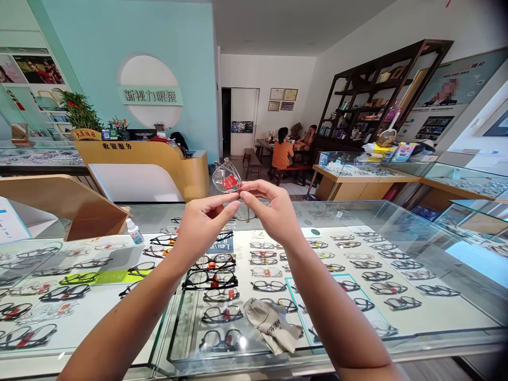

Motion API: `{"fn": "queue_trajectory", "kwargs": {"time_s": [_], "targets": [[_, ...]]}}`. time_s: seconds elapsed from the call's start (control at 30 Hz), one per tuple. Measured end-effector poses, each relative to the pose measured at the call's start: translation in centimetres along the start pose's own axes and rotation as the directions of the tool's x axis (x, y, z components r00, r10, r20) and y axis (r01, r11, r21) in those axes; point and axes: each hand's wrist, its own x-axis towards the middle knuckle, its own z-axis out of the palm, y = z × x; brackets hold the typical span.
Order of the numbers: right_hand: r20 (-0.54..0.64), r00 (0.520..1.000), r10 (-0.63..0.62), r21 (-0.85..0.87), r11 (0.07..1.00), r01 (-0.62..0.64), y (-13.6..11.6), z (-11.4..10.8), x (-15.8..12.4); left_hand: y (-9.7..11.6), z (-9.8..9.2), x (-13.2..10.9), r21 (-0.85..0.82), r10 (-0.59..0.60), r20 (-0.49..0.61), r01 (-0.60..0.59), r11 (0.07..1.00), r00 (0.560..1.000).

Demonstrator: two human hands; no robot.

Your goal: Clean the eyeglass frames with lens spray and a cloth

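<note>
A pair of eyeglasses (227, 177) with a thin frame is held up above the glass display case (337, 211). One lens carries a red sticker and stands clear of the fingers; the rest is partly hidden behind the hands. My left hand (208, 214) pinches it from the left between thumb and forefinger. From the right, my right hand (272, 206) grips it the same way, the fingertips of both hands nearly meeting. Beneath my hands, a crumpled beige cleaning cloth (272, 324) lies on the glass top. A small white bottle (134, 232) stands left of my left hand.
Rows of eyeglasses (377, 275) fill the case, with more in the left case (65, 292). A wooden board (95, 235) juts in at left. Beyond are a service counter (190, 172), a dark shelf unit (367, 106) and a person in orange (281, 155) seated at a table.
</note>
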Motion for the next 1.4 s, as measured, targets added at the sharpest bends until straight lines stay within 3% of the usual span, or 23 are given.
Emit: {"fn": "queue_trajectory", "kwargs": {"time_s": [0.37, 0.7, 1.17, 1.4], "targets": [[0.059, 0.997, 0.055, 0.079, 0.995, -0.059, 0.2, -0.5, 0.2, 0.3, 0.1, -0.3, 0.028, 0.009, 0.011, -0.01, 1.0, 1.0], [0.109, 0.991, 0.072, 0.214, 0.972, -0.094, 0.7, -0.7, 0.6, 0.3, 0.6, -0.9, 0.129, 0.103, -0.009, -0.101, 0.987, 0.995], [0.105, 0.993, 0.046, 0.21, 0.976, -0.067, 0.4, -0.8, 0.4, 0.4, 0.5, -0.9, 0.099, 0.058, -0.005, -0.057, 0.993, 0.998], [0.074, 0.997, 0.01, 0.025, 1.0, -0.012, -0.2, -0.6, 0.1, 0.1, -0.6, 0.3, -0.005, -0.084, 0.009, 0.084, 0.996, 0.996]]}}
